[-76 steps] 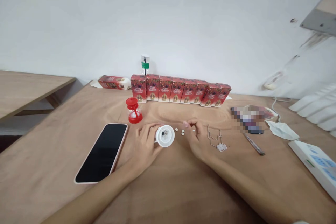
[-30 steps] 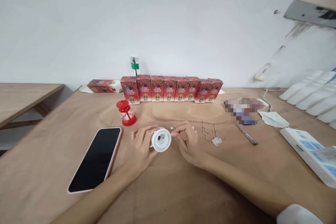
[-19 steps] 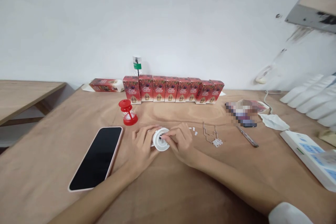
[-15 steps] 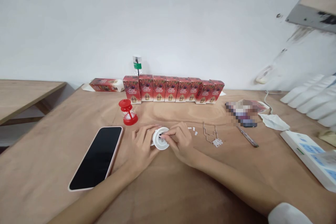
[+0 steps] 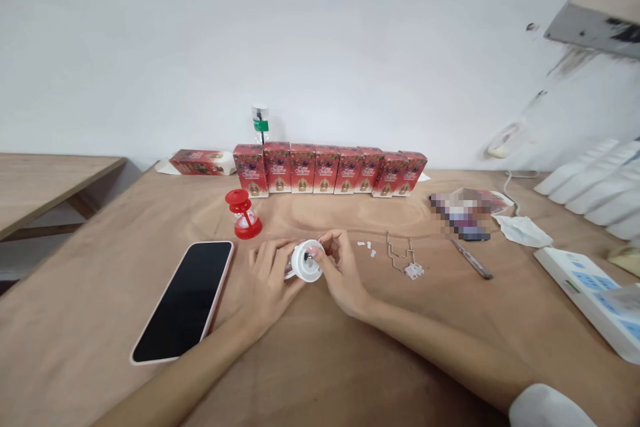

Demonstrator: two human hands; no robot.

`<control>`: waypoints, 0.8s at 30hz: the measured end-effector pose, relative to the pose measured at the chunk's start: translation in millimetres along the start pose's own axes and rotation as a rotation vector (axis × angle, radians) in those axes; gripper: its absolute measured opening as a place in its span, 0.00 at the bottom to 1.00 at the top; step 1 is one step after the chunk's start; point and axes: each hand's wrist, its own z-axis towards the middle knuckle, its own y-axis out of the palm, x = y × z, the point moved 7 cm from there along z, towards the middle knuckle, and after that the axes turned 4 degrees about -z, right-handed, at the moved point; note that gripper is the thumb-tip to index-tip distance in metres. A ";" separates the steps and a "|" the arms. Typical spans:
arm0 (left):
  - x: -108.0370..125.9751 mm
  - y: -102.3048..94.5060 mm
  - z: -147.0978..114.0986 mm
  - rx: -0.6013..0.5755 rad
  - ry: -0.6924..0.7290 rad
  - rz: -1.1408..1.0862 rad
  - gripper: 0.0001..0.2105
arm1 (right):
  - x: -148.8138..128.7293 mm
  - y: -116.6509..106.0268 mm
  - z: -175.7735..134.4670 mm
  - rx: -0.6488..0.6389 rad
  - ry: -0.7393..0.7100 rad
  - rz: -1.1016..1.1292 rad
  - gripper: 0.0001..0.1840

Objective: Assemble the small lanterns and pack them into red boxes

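Note:
My left hand (image 5: 273, 273) is closed around a small white lantern (image 5: 300, 269), held on its side with its round base facing me. A dark and metallic recess shows in the middle of that base. My right hand (image 5: 345, 273) grips the base's rim from the right, its fingers curled behind and its thumb pressed at the recess. Whether a tiny part sits under the thumb I cannot make out. A red lantern (image 5: 243, 215) of similar build stands upright beyond my left hand. Several small white plastic pieces (image 5: 369, 246) lie to the right of my right hand.
Red gift boxes (image 5: 326, 170) stand in a row by the wall, a clear bottle (image 5: 261, 121) behind them. A phone (image 5: 185, 303) lies left. Bent metal wires (image 5: 400, 253), a craft knife (image 5: 473, 260), a white tissue (image 5: 523, 232) and a power strip (image 5: 590, 300) lie right.
My right hand has gone from a fingertip pinch at the lantern's base to a thumb press, with its fingers curled behind the rim. The lantern has tilted slightly.

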 end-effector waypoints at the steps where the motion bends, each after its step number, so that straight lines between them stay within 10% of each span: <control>1: 0.1 -0.4 0.0 0.007 0.002 0.006 0.13 | 0.2 1.0 1.0 -0.016 0.011 0.023 0.13; 6: 1.4 0.3 -1.4 0.015 0.026 0.000 0.13 | -5.8 -0.3 7.2 -0.152 0.031 0.000 0.13; 14: 4.0 1.3 -1.6 -0.015 0.066 -0.004 0.13 | -42.3 -6.0 8.5 -0.339 -0.404 -0.417 0.11; 24: 5.9 -0.4 1.8 -0.050 0.019 -0.041 0.11 | -41.3 -41.6 32.4 -0.147 -0.330 -0.550 0.09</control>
